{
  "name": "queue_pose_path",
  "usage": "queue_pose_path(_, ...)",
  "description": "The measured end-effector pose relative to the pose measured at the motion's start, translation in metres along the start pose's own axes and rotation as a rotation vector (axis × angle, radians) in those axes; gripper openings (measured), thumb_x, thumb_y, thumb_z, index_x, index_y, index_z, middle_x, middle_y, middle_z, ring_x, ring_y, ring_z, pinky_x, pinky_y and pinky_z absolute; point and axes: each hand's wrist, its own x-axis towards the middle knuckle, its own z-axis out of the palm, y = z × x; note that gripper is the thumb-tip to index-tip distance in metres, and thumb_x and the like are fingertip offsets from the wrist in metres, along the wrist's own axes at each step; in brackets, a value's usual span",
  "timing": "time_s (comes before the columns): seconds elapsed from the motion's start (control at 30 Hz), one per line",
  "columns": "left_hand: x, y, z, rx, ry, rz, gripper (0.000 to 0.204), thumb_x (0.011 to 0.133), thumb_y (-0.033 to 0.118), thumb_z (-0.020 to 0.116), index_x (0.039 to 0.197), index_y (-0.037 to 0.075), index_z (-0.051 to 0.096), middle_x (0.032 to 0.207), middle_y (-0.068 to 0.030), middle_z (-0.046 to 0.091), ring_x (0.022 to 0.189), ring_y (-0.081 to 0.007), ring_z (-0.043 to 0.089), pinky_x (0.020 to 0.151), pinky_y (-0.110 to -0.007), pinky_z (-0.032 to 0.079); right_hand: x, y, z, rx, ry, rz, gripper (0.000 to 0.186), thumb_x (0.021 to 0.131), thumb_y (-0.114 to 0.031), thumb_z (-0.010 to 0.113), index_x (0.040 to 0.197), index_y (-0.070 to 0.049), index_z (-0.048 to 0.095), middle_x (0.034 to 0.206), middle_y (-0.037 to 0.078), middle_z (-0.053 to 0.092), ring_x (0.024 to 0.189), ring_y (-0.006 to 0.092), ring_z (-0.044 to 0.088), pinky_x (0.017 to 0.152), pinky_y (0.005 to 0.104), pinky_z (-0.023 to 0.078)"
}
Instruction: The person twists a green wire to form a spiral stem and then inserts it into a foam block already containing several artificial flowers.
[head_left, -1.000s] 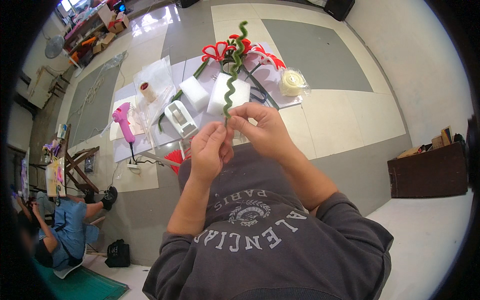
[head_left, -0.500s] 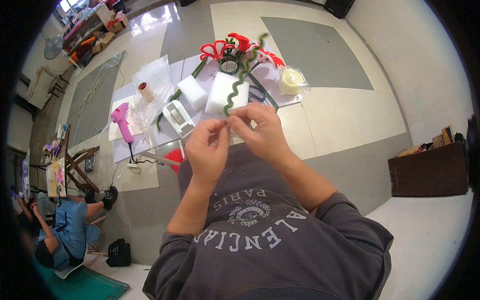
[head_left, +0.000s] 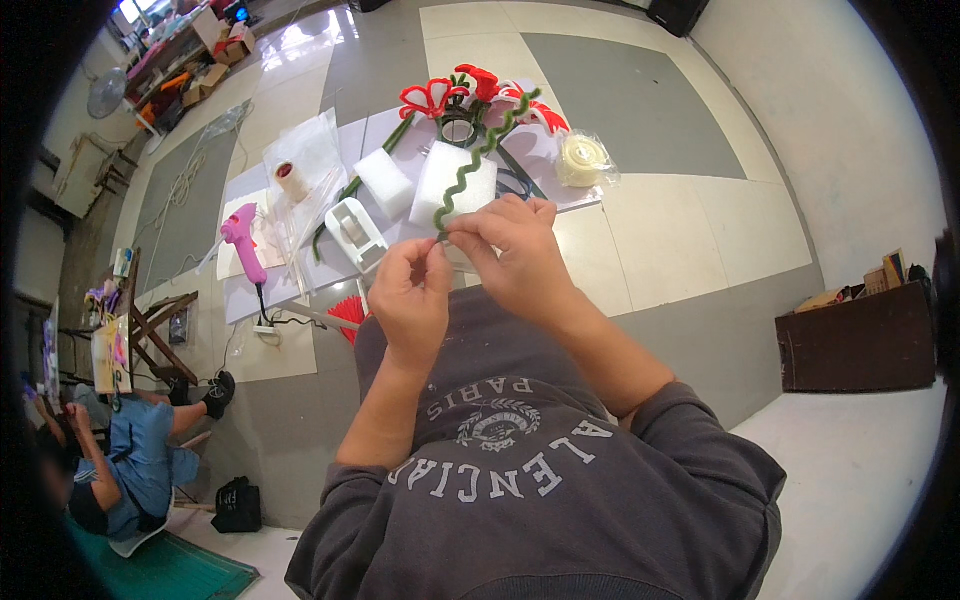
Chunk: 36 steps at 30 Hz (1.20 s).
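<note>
A wavy green pipe cleaner [head_left: 462, 177] slants up and to the right from between my fingers, its lower end near my fingertips. My right hand [head_left: 512, 245] pinches it close to that end. My left hand [head_left: 408, 310] is closed with thumb and fingertips together at the same end, touching my right fingers. Behind the pipe cleaner stands a white foam block [head_left: 432, 188], with a smaller foam block [head_left: 385, 183] to its left. Red and white pipe-cleaner flowers [head_left: 430, 99] on green stems lie at the far side. A white tape dispenser [head_left: 355, 235] sits just beyond my left hand.
On the pale board [head_left: 240, 305] are a pink glue gun [head_left: 242, 240], a brown-cored roll [head_left: 291, 180] and blue-handled scissors [head_left: 514, 184]. A wrapped cream tape roll [head_left: 583, 160] lies right. Red pipe cleaners [head_left: 347, 316] lie near my lap. Another person [head_left: 140, 455] sits at left.
Both hands have shifted slightly left with the pipe cleaner's lower end. The pipe cleaner leans more to the right, and its top has come lower.
</note>
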Motion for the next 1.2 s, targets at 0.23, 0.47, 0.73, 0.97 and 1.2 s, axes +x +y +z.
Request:
queue_pose_path(0.23,0.004,0.011,-0.01,-0.637,-0.161,-0.42,0.013,0.087,0.008,0.055,0.092,-0.005,0.055,0.069,-0.004,0.055,0.058,-0.0098,0.054,0.051,-0.022,0.047,0.004,0.0,0.006,0.01,0.067,-0.021,0.005,0.074,-0.014,0.065,0.079,-0.013,0.065,0.07,-0.001,0.058,0.072,0.0159,0.052,0.072,0.0341,0.026)
queue_pose_path(0.47,0.011,0.013,-0.017,-1.004,-0.334,-0.603,0.016,0.089,0.01,0.051,0.093,-0.005,0.055,0.068,-0.0035,0.052,0.055,-0.0102,0.049,0.048,-0.025,0.047,0.005,-0.001,0.0,0.389,-0.121,0.258,0.006,0.078,-0.013,0.064,0.08,-0.008,0.065,0.072,0.002,0.061,0.069,0.0171,0.054,0.074,0.0321,0.031)
queue_pose_path(0.73,0.004,0.015,-0.007,-0.435,-0.176,-0.357,0.014,0.085,0.005,0.058,0.095,-0.003,0.056,0.079,-0.0078,0.06,0.065,-0.0125,0.058,0.058,-0.025,0.05,-0.003,0.004,0.003,0.388,-0.063,0.258,0.014,0.078,-0.011,0.065,0.083,0.002,0.063,0.074,0.006,0.061,0.066,0.0117,0.052,0.061,0.0252,0.041)
queue_pose_path(0.97,0.008,0.015,-0.008,-0.008,-0.068,0.116,0.012,0.077,0.0,0.065,0.088,-0.002,0.06,0.081,-0.0113,0.062,0.065,-0.0163,0.06,0.058,-0.025,0.049,0.001,-0.003,-0.002,0.406,-0.081,0.33,0.015,0.078,-0.011,0.065,0.081,0.003,0.063,0.076,0.014,0.063,0.068,0.0228,0.061,0.062,0.03,0.046)
queue_pose_path(1.2,0.009,0.015,-0.006,0.133,0.009,0.305,0.012,0.075,-0.002,0.066,0.086,-0.002,0.06,0.08,-0.0121,0.061,0.063,-0.0192,0.059,0.057,-0.027,0.049,0.003,-0.004,-0.012,0.514,-0.207,0.485,0.018,0.08,-0.012,0.063,0.088,0.004,0.064,0.08,0.013,0.065,0.071,0.0153,0.061,0.065,0.0262,0.047)
